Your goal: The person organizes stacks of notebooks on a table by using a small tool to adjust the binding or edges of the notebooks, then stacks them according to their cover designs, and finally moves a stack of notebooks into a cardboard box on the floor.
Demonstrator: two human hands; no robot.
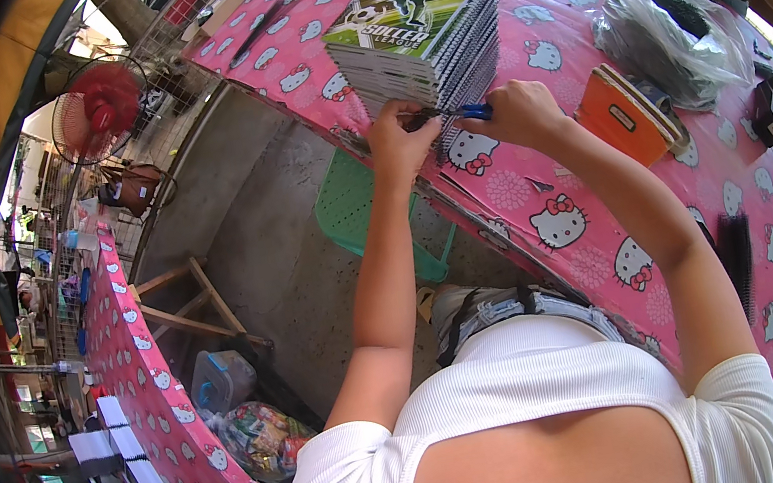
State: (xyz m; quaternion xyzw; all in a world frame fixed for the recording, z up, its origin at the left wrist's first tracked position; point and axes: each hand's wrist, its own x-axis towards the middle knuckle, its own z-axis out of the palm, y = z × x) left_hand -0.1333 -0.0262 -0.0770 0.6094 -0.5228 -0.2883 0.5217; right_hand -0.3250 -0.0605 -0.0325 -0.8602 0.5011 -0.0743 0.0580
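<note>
A tall stack of spiral notebooks [417, 19] with green soccer covers stands near the table edge in front of me. My right hand [528, 114] is closed round the blue handles of small pliers [475, 112], whose dark jaws point left. At the stack's near lower corner, my left hand [404, 141] is closed, its thumb and fingers pinched by the jaws. What those fingers hold is too small to make out. The metal coils along the stack's right side rise just behind the pliers.
The table has a pink patterned cover [561, 224]. On its right are an orange box [625, 116], a clear plastic bag [672, 34] of dark coils and a black brush [737, 257]. A green stool [360, 200] stands below the edge. A red fan [100, 110] is at left.
</note>
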